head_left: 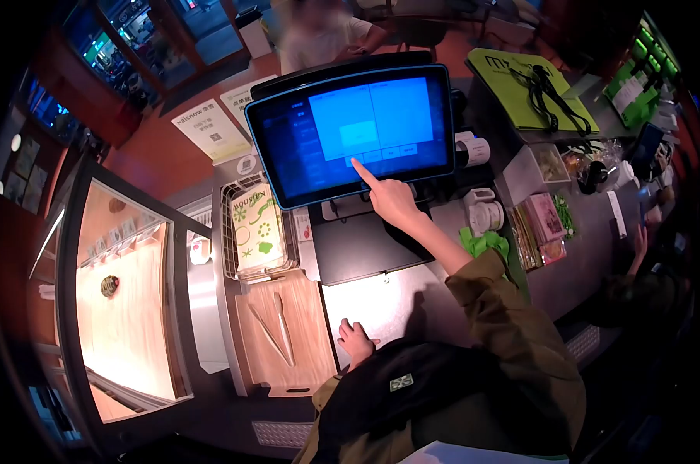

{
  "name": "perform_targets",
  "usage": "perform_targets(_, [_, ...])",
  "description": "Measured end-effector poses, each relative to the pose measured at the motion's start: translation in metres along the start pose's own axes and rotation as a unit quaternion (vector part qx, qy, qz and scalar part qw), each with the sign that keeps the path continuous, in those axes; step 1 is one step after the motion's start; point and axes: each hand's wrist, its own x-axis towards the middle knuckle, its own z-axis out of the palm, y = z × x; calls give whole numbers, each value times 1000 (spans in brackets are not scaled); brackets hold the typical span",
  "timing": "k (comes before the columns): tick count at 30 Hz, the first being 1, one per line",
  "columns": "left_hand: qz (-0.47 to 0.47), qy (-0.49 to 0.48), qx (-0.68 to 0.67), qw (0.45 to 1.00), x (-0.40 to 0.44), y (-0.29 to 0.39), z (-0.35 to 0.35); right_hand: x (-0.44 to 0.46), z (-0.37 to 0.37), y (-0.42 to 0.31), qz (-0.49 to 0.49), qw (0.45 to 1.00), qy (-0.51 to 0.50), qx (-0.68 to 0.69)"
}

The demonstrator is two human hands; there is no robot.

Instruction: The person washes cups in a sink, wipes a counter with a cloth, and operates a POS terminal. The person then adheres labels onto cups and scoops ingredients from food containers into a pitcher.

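Here the touchscreen point(288, 138), longest crosswise, faces the wearer point(443, 394), right fingers point(367, 176) curled save one.

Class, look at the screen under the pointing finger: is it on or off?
On: the screen glows blue, with lighter panels above the right hand.

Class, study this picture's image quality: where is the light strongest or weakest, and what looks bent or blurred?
Head view: glare whitens the counter near the left hand, with a dark shadow alongside; the touchscreen glows blue, its text illegible. Head view: edges curve and corners go black; the person beyond looks blurred.
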Motion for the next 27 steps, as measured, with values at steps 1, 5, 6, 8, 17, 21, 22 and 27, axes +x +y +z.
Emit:
perform_targets(1, [0, -1, 1, 1000, 0, 0, 1, 0, 1, 3, 0, 1000, 3, 0])
perform_targets(5, [1, 4, 4, 1000, 0, 0, 2, 0, 3, 6, 2, 1000, 2, -10])
perform_targets(6, [1, 2, 4, 1000, -1, 0, 2, -1, 0, 4, 12, 1000, -12, -13])
perform_targets(8, [-4, 1, 4, 1000, 0, 1, 1, 0, -6, 1, 27, 999, -41, -19])
perform_targets(17, [-14, -8, 1, 1000, 0, 5, -4, 0, -11, 0, 5, 1000, -20, 15])
perform_targets(21, [-7, -4, 2, 1000, -1, 6, -9, -1, -12, 0, 5, 1000, -21, 20])
perform_targets(22, [-3, 0, 0, 1000, -1, 6, -9, -1, -11, 0, 5, 999, -21, 23])
perform_targets(27, [12, 23, -25, 999, -1, 2, -6, -1, -25, 16, 12, 961, 27, 274])
